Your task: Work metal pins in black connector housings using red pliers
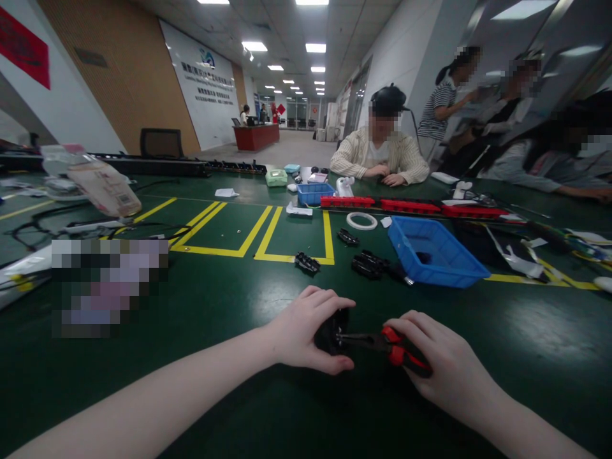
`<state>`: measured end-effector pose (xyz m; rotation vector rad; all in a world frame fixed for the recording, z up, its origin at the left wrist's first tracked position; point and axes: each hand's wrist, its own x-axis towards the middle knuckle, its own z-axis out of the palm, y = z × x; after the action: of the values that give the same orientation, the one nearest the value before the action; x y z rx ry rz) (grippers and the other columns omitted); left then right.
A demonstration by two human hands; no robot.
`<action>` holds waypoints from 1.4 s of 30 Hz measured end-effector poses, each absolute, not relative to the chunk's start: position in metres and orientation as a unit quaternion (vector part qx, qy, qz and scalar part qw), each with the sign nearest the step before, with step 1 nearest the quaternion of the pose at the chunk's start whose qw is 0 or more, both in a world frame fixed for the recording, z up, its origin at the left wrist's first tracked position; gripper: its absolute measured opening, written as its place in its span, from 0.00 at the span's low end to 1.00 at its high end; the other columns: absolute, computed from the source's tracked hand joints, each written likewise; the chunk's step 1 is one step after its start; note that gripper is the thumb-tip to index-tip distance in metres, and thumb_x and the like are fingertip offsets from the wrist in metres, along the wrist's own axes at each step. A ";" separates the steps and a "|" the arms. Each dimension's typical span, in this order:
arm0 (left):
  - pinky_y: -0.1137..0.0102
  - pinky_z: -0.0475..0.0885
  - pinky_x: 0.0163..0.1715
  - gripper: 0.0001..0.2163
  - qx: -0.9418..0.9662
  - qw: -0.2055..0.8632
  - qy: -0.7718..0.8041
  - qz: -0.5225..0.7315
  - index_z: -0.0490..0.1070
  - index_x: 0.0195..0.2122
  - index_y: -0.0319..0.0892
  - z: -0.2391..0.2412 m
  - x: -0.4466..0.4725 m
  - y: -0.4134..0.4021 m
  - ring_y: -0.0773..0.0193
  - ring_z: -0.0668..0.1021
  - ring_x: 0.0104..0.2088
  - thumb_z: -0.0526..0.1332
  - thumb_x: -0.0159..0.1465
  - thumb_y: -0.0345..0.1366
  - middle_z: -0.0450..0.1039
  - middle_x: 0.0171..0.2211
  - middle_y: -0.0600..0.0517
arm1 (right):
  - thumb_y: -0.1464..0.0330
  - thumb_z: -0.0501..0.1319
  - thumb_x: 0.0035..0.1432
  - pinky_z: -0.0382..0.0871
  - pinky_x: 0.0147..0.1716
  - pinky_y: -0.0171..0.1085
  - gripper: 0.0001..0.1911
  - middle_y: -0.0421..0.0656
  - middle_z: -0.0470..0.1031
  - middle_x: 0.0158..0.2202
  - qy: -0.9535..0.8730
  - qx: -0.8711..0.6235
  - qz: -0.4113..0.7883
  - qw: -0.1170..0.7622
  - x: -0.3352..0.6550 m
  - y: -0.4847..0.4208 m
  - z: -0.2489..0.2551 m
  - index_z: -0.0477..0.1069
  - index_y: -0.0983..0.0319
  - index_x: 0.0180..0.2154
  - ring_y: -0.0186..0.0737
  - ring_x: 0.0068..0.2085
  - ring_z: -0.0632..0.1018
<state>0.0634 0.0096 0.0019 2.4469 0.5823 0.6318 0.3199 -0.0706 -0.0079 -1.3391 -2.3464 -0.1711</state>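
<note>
Between the thumb and fingers of my left hand (308, 328) is a small black plastic part (329, 331), held just above the green table. My right hand (442, 357) is closed round the red and black handles of a pair of long-nose pliers (366, 342). The pliers point left, and their tips meet the black part; whether the jaws grip a piece of it I cannot tell. Several similar black parts (370, 263) lie on the table beyond my hands, one of them (306, 262) nearer the middle.
A blue bin (435, 255) stands right of the black parts, with a small dark thing inside. A white ring of tape (362, 221) and a red strip (411, 205) lie behind. At left are a bottle (102, 185) and cables. A person (380, 153) sits opposite.
</note>
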 end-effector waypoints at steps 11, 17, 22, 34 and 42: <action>0.61 0.63 0.47 0.34 0.918 0.242 0.183 0.255 0.65 0.54 0.38 -0.001 0.064 0.010 0.55 0.74 0.41 0.60 0.54 0.58 0.72 0.42 0.46 | 0.76 0.56 0.43 0.74 0.31 0.39 0.23 0.45 0.73 0.38 -0.855 -0.474 -0.085 0.194 0.318 -0.070 -0.004 0.66 0.58 0.44 0.42 0.34 0.76; 0.61 0.64 0.46 0.35 0.921 0.234 0.174 0.258 0.66 0.53 0.36 0.000 0.064 0.009 0.55 0.74 0.41 0.58 0.55 0.60 0.73 0.41 0.45 | 0.75 0.56 0.44 0.75 0.33 0.39 0.22 0.45 0.74 0.39 -0.858 -0.465 -0.083 0.204 0.321 -0.068 -0.006 0.66 0.58 0.45 0.42 0.36 0.77; 0.61 0.63 0.47 0.35 0.921 0.233 0.180 0.255 0.67 0.53 0.37 -0.002 0.065 0.010 0.55 0.75 0.41 0.58 0.54 0.61 0.74 0.41 0.45 | 0.71 0.59 0.46 0.74 0.36 0.39 0.21 0.45 0.75 0.40 -0.854 -0.467 -0.048 0.224 0.324 -0.068 -0.012 0.67 0.57 0.45 0.42 0.38 0.77; 0.61 0.63 0.48 0.34 0.922 0.253 0.176 0.233 0.70 0.50 0.38 -0.001 0.065 0.011 0.56 0.76 0.39 0.56 0.54 0.63 0.76 0.40 0.46 | 0.71 0.60 0.49 0.74 0.36 0.39 0.18 0.45 0.73 0.41 -0.848 -0.471 -0.022 0.240 0.324 -0.068 -0.012 0.67 0.58 0.45 0.42 0.38 0.77; 0.61 0.62 0.48 0.34 0.922 0.246 0.182 0.236 0.70 0.49 0.36 0.002 0.066 0.010 0.56 0.77 0.39 0.53 0.56 0.64 0.76 0.39 0.45 | 0.70 0.59 0.52 0.74 0.43 0.41 0.20 0.48 0.71 0.48 -0.852 -0.455 -0.050 0.255 0.324 -0.067 -0.014 0.66 0.58 0.48 0.45 0.45 0.76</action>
<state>0.0660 0.0105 0.0022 2.5163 0.4953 0.6436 0.3244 -0.0675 -0.0138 -1.2367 -2.3130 -0.1346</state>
